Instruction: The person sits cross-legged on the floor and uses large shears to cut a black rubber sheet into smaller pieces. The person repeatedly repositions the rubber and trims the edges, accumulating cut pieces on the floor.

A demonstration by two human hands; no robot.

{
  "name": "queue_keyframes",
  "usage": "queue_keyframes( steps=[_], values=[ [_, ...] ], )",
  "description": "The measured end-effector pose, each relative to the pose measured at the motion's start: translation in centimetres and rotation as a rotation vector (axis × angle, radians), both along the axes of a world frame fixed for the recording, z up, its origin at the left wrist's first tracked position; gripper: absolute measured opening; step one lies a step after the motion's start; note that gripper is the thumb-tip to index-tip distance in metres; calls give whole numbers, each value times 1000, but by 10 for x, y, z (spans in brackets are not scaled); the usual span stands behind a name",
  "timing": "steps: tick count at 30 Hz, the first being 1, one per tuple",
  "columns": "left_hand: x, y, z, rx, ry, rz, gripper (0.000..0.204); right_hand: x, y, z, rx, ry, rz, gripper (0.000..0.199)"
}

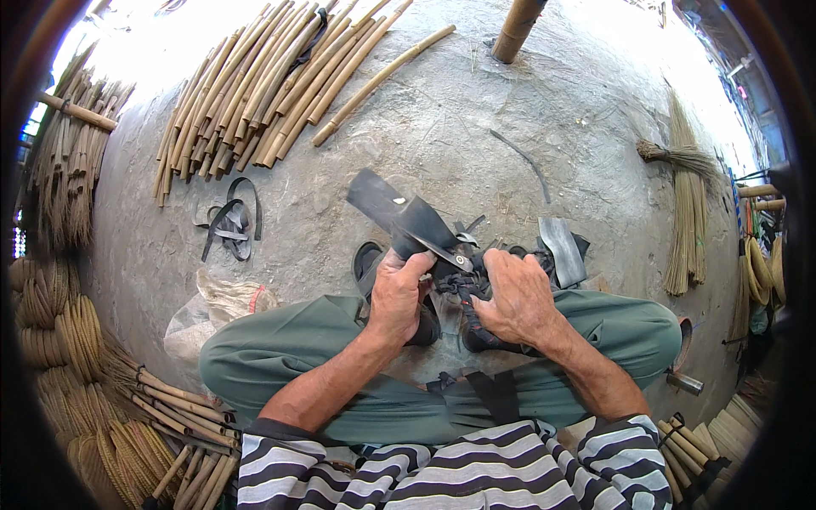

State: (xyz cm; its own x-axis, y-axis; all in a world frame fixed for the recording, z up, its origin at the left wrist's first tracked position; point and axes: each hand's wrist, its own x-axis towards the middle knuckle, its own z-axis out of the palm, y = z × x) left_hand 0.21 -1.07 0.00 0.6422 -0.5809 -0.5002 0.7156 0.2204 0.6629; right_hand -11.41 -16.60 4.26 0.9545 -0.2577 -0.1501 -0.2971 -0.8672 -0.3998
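My left hand [395, 296] is closed on a wide black rubber strip [382, 200], its thumb pressed on the near end. The strip slants up and to the left. My right hand [520, 297] grips the dark, wrapped handles of a pair of shears [460, 260], whose pivot screw shows between my hands. Their blades point left and lie against the rubber strip by my left thumb; the exact contact is partly hidden. A grey-black rubber piece [561, 251] lies just right of my right hand. Small black scraps [467, 228] are on the floor beyond the shears.
Bamboo poles [263, 93] lie in a pile at the far left. Thin black strips [234, 225] sit nearer, above a whitish sack [204, 319]. An upright bamboo post [514, 34] stands ahead. Bundled broom sticks [687, 212] lie at right; coiled fibre bundles [76, 340] fill the left side.
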Motion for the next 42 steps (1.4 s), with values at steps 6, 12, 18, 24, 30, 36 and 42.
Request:
queue_keyframes(
  steps=[6,12,18,24,30,36,42],
  values=[
    [5,1,1,-22,26,11,16,-2,2,1,115,77,-4,41],
    [10,2,-5,-59,149,31,17,-4,1,-1,113,93,28,40],
    [16,2,-8,-18,143,145,18,-2,1,-5,-7,-63,67,42],
    [-7,1,-1,21,48,16,20,0,1,-4,-83,-108,19,47],
    [0,1,0,-48,11,5,18,-1,2,1,52,47,-5,44],
    [9,-1,3,-135,148,35,17,-2,1,3,146,175,-20,37],
    [8,-3,3,-142,87,141,16,0,2,-4,-8,-51,51,40]
  ],
)
